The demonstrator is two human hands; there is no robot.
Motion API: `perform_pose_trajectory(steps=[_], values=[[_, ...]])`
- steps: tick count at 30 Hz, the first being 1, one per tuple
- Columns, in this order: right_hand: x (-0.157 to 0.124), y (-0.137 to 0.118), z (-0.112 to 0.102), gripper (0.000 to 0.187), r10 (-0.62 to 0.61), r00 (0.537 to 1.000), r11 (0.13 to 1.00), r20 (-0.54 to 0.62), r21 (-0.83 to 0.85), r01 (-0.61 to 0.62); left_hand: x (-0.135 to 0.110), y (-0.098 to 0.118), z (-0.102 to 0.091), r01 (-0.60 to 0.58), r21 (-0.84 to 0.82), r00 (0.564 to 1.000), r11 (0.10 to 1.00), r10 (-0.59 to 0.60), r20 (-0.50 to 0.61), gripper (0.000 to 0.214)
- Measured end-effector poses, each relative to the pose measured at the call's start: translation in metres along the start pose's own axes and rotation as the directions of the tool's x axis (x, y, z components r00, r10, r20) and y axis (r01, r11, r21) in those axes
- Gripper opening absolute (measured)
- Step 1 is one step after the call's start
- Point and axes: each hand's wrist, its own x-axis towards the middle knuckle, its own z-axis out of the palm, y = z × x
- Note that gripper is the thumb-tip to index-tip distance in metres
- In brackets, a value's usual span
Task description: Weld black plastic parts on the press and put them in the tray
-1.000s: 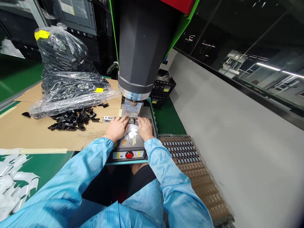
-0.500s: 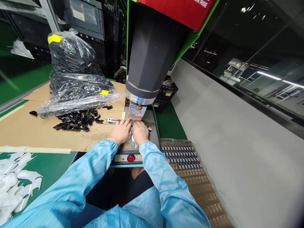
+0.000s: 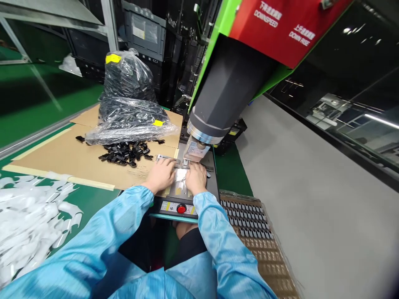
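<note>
My left hand [image 3: 161,175] lies back up on the left side of a metal fixture bar [image 3: 168,159], fingers forward over it. My right hand [image 3: 196,178] rests on the right part of the fixture in the same way, its fingertips close below the press head. I see nothing held in either hand, though their undersides are hidden. Between them lies a white piece [image 3: 180,175] on the machine's grey base plate [image 3: 174,190]. Just above the fingers stands the metal horn [image 3: 195,150] of the press. A small grey-white part [image 3: 208,175] is beside my right hand.
A red button [image 3: 181,209] sits at the machine's front. On the cardboard to the left are black clips [image 3: 126,153] and plastic bags [image 3: 131,120]. White strips [image 3: 34,216] pile at far left. A tray [image 3: 258,249] at right holds rows of grey parts.
My hands have moved apart, uncovering the white piece between them. The camera view has turned left, so the scene sits farther right. The white pile shows more.
</note>
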Motion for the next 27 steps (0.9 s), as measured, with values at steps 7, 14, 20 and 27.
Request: perform_pose_trajectory(steps=[7, 14, 20, 27], values=[[0.029, -0.080, 0.016, 0.030, -0.204, 0.971, 0.974, 0.124, 0.126, 0.189, -0.065, -0.092, -0.017, 0.437, 0.069, 0.894, 0.897, -0.424, -0.144, 0.046], [0.089, -0.142, 0.054, 0.030, -0.261, 0.891, 0.960, 0.372, 0.005, 0.279, -0.072, -0.106, 0.000, 0.392, -0.004, 0.908, 0.920, -0.388, -0.156, 0.028], [0.085, -0.132, 0.051, 0.036, -0.441, 0.791, 0.877, 0.425, 0.019, 0.479, -0.068, -0.101, 0.003, 0.243, -0.137, 0.957, 0.960, -0.261, -0.130, 0.018], [0.056, -0.089, 0.024, 0.024, -0.579, 0.672, 0.789, 0.462, 0.109, 0.605, -0.069, -0.092, 0.012, 0.202, -0.287, 0.961, 0.937, -0.245, -0.125, 0.014]])
